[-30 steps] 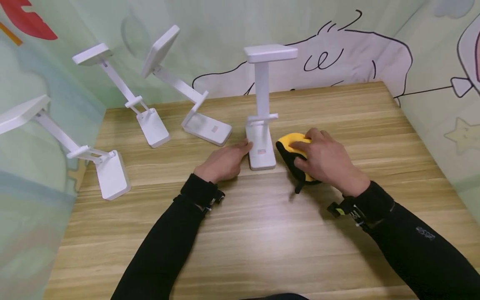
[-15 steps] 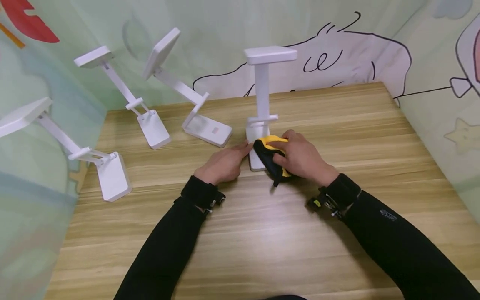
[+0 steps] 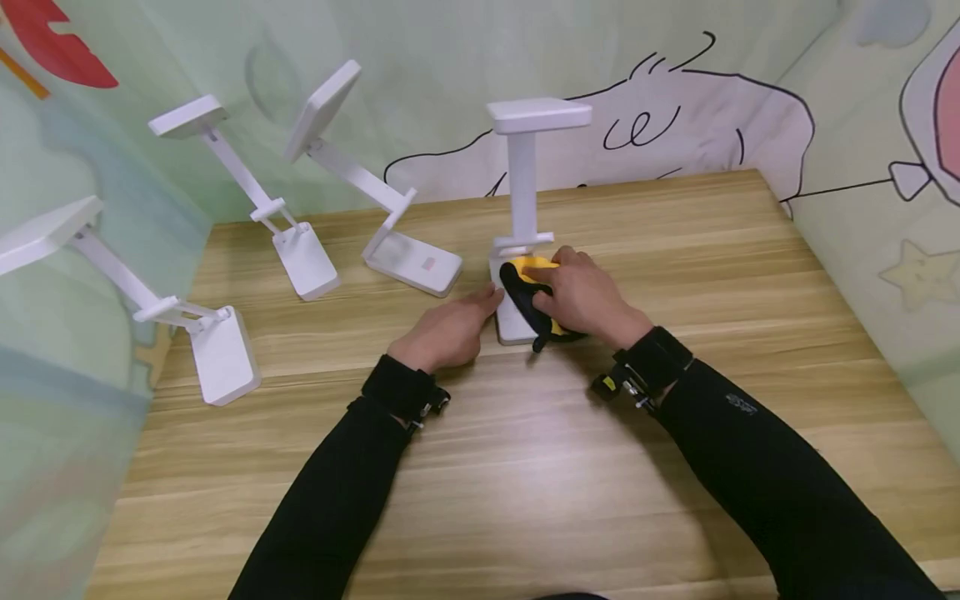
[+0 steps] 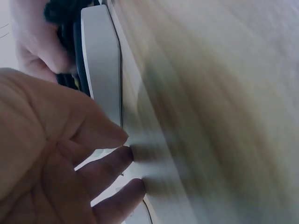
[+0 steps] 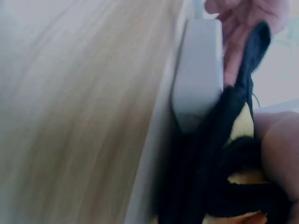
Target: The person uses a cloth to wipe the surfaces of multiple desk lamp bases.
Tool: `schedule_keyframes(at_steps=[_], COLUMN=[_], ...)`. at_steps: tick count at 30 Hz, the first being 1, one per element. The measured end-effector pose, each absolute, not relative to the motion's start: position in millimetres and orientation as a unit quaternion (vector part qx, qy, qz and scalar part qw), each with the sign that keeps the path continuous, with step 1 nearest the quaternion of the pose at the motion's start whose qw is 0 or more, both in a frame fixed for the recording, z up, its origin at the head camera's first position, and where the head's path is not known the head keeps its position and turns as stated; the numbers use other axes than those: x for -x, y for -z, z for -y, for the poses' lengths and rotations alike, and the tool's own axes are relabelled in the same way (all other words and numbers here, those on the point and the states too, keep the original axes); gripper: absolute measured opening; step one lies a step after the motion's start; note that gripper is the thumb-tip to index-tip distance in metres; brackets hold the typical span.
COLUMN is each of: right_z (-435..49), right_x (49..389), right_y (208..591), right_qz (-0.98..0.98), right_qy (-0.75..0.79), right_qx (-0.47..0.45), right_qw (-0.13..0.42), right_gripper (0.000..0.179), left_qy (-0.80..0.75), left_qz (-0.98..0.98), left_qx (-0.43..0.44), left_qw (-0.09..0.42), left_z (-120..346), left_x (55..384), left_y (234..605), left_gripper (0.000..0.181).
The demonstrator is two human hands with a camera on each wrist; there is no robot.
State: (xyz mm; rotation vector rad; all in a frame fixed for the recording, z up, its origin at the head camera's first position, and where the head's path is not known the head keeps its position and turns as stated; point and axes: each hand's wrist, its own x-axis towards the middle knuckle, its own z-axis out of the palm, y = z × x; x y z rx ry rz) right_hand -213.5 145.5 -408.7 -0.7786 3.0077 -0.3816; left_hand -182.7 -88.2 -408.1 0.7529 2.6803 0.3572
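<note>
You are in a small enclosed corner that looks more like a recording set than a lived-in room; the wider building cannot be told. Pale green sheeting (image 3: 435, 50) with cartoon prints, including a star (image 3: 926, 275), borders your wood-grain table (image 3: 480, 517) left, far and right. Small devices (image 3: 609, 383) are strapped to your wrists.

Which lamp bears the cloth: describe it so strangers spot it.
On the wooden table, find the rightmost white lamp, beside the left hand. Unlike the other three lamps, its base lies partly under the yellow-and-black cloth in the right hand.
</note>
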Motion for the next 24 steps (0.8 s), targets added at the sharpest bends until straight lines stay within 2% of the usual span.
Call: schedule_keyframes(at_steps=[6,11,13,15,19,24], right_z=[-157.6,-167.7,-168.1,-164.7,-153.8,-147.8], right_x=[194.0,194.5,202.1,212.0,230.0,233.6], right_y=[404.4,393.1,389.6,389.1,398.0,409.6], right_qz=[-0.936,-0.909,-0.905,-0.909,-0.937,-0.953], right_qy=[0.128,0.174,0.184,0.183,0.171,0.151], right_qx=[0.325,0.357,0.354,0.347,0.291,0.259], right_qw=[0.045,0.129,0.147,0.140,0.086,0.046], right_gripper=[0.043,0.040,0.038,0.038,0.043,0.046], left_qy=[-0.126,-0.126,-0.126,-0.125,-0.125,-0.128], left_qz=[-0.942,-0.943,-0.942,-0.942,-0.941,-0.940], left_qx=[-0.263,-0.261,-0.262,-0.266,-0.271,-0.266], left_qw=[0.164,0.165,0.165,0.163,0.163,0.169], left_z=[89.3,89.3,89.1,89.4,90.1,90.2], left_x=[180.8,180.8,181.2,181.6,181.9,181.3], left_y=[407.7,408.7,408.7,408.7,408.1,408.1], left_gripper=[0.068,0.067,0.068,0.068,0.069,0.068])
